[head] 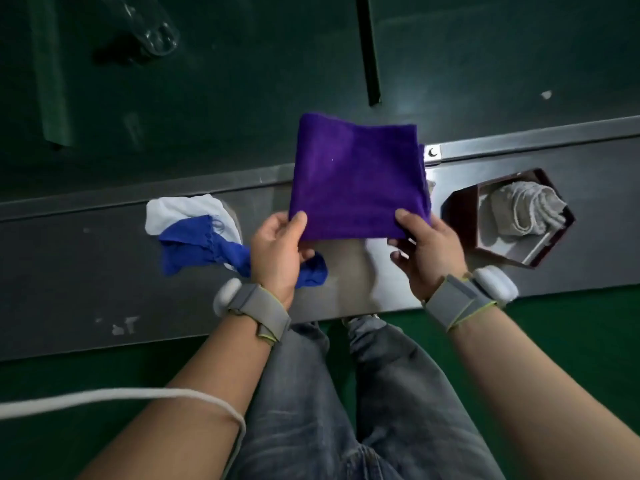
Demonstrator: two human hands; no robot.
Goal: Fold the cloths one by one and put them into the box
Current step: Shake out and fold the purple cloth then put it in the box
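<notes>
Left hand (277, 252): grip closed on the near left corner of the purple cloth (358, 178), thumb on top, fingers beneath. Right hand (427, 252): grip closed on the near right corner, same pinch. Cloth is held out flat above the steel tabletop (69, 271), folded to a rough square, far edge reaching past the tabletop's back rail. Grey straps with white pods on both wrists.

Left of the left hand, on the tabletop: a crumpled blue cloth (201, 249) lying partly over a white cloth (183, 211); the blue one's tail runs under the left wrist.

Right of the right hand: dark hexagonal box (460, 216), open, with a bundled grey-white cloth (526, 209) inside.
</notes>
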